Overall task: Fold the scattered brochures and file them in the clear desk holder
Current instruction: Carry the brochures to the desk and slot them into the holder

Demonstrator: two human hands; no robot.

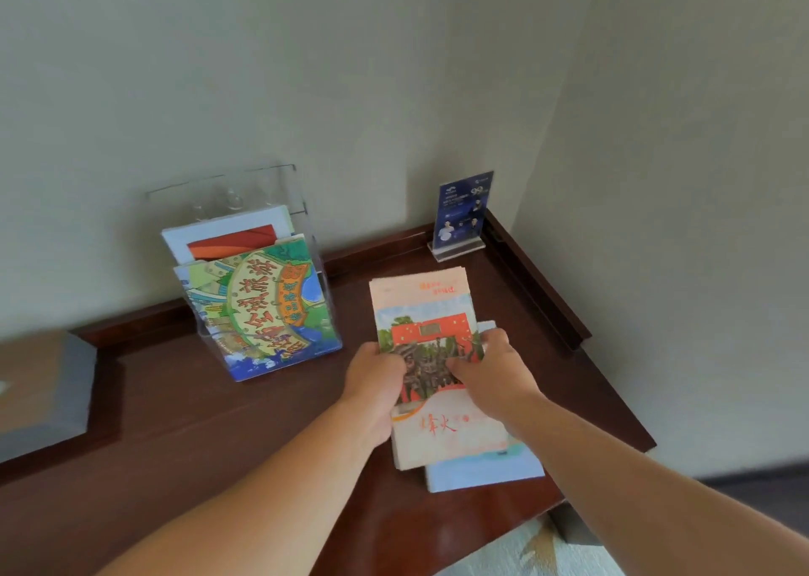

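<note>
Nearest, by the front edge of the desk [219,444] toward its right front corner: a pale blue brochure [486,472] lying flat, mostly hidden beneath the peach brochure [420,308]; touching it or just clear of it, impossible to tell. Just beyond, both hands clamped on that peach brochure at about mid-length; left hand [374,372] curled round its left long edge, right hand [492,367] curled round its right long edge; nothing else held by either. Already folded by the look of it, with several layers fanned at the far end; long axis running from the front edge toward the back edge, leaning slightly leftward at the far end.

Off at the left edge, at about the same depth: a grey box [43,383].

Farther back and to the left of the hands, close to the back edge: the clear holder [245,190], upright, pockets open at the top, well apart from the peach brochure with bare desk between. Front pocket filled by a cartoon-map brochure [262,308]; pocket behind holding a white brochure [227,234] with an orange panel; rearmost section apparently empty, though hard to be sure through clear plastic.

Hence the deciding relation: holder away and to the left of the grip, on the left hand's side; probably a carry leftward and toward the back edge, then a tilt to stand the long axis upright before lowering in from above; likely snag, the leading corners catching a pocket lip.

Farthest, in the right back corner: a blue sign stand [464,212].
</note>
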